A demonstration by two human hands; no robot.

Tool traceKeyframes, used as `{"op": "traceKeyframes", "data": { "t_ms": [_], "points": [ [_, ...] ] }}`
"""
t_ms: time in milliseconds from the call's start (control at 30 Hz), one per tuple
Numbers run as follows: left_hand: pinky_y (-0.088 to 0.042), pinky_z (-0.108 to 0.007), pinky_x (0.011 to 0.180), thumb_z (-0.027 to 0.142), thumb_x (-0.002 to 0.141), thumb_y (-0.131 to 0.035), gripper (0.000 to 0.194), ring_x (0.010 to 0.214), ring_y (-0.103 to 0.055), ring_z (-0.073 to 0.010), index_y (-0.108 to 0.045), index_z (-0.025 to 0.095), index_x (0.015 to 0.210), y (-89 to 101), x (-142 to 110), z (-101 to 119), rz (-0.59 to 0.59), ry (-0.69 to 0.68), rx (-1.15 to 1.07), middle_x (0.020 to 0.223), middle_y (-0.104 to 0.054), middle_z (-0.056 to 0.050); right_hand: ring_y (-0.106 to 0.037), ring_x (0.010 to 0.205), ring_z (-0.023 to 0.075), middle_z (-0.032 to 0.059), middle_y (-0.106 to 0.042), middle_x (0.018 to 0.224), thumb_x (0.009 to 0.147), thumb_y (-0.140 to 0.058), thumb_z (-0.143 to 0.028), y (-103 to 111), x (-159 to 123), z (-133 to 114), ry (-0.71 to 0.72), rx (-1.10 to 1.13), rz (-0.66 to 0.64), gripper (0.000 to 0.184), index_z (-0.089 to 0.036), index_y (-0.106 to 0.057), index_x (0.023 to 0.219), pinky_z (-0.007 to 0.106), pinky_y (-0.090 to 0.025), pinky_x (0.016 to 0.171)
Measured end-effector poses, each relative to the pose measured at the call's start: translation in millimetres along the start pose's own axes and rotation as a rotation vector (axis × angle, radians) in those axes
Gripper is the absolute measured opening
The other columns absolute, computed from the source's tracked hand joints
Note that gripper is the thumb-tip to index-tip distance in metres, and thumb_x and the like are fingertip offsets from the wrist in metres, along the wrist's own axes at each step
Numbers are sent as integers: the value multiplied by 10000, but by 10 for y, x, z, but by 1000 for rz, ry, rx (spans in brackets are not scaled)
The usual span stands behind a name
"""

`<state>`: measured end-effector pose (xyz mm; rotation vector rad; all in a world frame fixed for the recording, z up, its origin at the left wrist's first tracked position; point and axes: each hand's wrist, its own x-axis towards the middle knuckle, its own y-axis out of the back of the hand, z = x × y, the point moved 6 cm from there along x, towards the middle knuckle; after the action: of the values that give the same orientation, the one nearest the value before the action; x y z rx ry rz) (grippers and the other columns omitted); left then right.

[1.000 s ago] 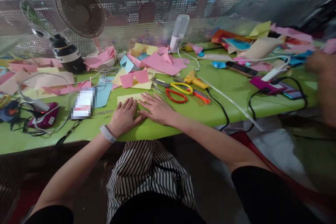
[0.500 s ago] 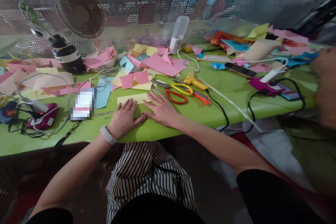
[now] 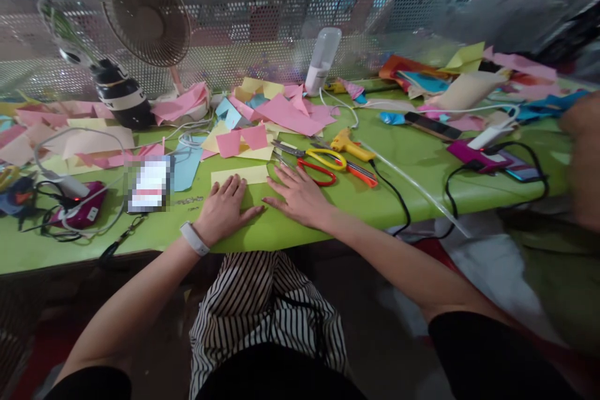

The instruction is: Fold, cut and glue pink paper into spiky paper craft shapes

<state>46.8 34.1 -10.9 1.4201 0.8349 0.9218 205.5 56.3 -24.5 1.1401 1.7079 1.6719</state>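
A pale yellow paper strip [image 3: 250, 175] lies flat on the green table [image 3: 262, 231] in front of me. My left hand [image 3: 224, 209] rests flat with its fingertips on the strip's lower left part, thumb stretched to the right. Palm down, my right hand [image 3: 300, 197] has its fingers spread at the strip's right end, close to the scissors. Neither hand grips anything. The scissors [image 3: 328, 159], with one yellow and one red handle, lie just right of my right hand. Behind them is a yellow glue gun [image 3: 351, 145], and an orange cutter [image 3: 362, 174] sits beside them.
Folded pink paper [image 3: 241, 139] and other scraps lie behind the strip. A lit phone [image 3: 150, 184] and a purple power strip [image 3: 87, 205] are to the left, near a fan [image 3: 147, 15] and a black bottle [image 3: 122, 97]. At far right shows another person's arm [image 3: 584, 162].
My right hand has slid right along the table, away from my left hand, uncovering more of the yellow strip. My left hand has stayed nearly in place.
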Motion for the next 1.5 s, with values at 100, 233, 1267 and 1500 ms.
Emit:
{"op": "traceKeyframes", "data": {
  "t_ms": [100, 233, 1267, 1500],
  "points": [
    [-314, -520, 1163, 678, 953, -327, 789, 1458, -344, -324, -399, 93, 1478, 0, -3, 1, 0, 0, -6, 1552, -391, -218, -284, 1488, 320, 162, -410, 1546, 942, -163, -729, 13, -6, 3, 5, 1, 0, 864, -123, -542, 1427, 555, -209, 1206],
    [-314, -519, 1163, 674, 953, -339, 790, 1461, -340, -321, -402, 85, 1475, -1, -8, 10, -5, 0, -10, 1552, -392, -213, -306, 1478, 323, 180, -450, 1516, 968, -175, -683, 37, 22, -44, 20, -21, 25, 833, -87, -584, 1382, 534, -228, 1204],
    [-190, -693, 1132, 580, 993, -290, 713, 1434, -353, -400, -384, 82, 1495, -36, -79, 70, -32, 209, 123, 1523, -392, -286, -219, 1513, 286, 130, -359, 1582, 1025, -294, -366, -143, 170, -130, 143, -13, -82, 534, -144, -501, 1465, 475, -229, 1209],
    [-149, -706, 1143, 613, 990, -260, 759, 1442, -349, -379, -412, 34, 1455, 27, -255, -173, -5, 306, 139, 1519, -402, -284, -164, 1527, 276, 108, -333, 1597, 1031, -271, -388, -129, 171, -121, 109, 31, -114, 549, -153, -472, 1484, 478, -201, 1220]
  ]
}}
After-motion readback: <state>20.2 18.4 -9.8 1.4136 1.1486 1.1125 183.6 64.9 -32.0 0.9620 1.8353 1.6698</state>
